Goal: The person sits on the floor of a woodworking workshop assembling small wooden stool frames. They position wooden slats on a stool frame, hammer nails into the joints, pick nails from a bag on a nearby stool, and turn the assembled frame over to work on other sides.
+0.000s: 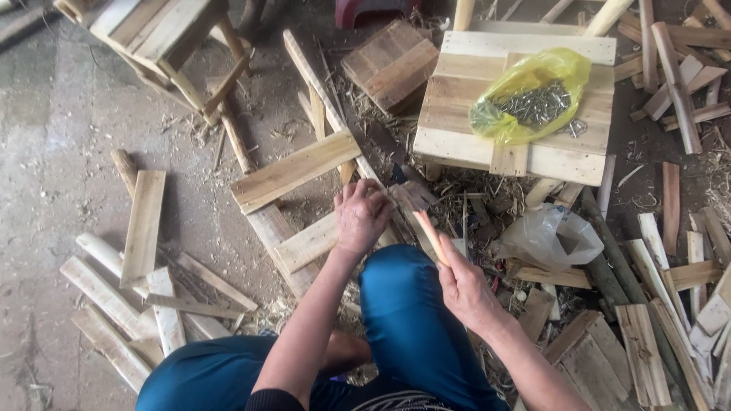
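Note:
My right hand (pixel 464 289) grips the wooden handle of a hatchet (pixel 415 199), whose dark metal head points up and left toward my other hand. My left hand (pixel 361 217) rests palm down, fingers curled, on a short pale plank (pixel 308 242) that lies across longer slats on the ground. The hatchet's head hangs just right of my left hand's fingers. My knees in blue trousers (pixel 403 320) fill the lower middle. A wider plank (pixel 293 170) lies crosswise just beyond my left hand.
A small slatted wooden stool (pixel 457 144) ahead on the right carries a yellow plastic bag of nails (pixel 529 95). A clear plastic bag (pixel 552 237) lies below it. Loose slats are piled at left (pixel 141 289) and right (pixel 662 327). Another stool (pixel 164 38) stands at upper left.

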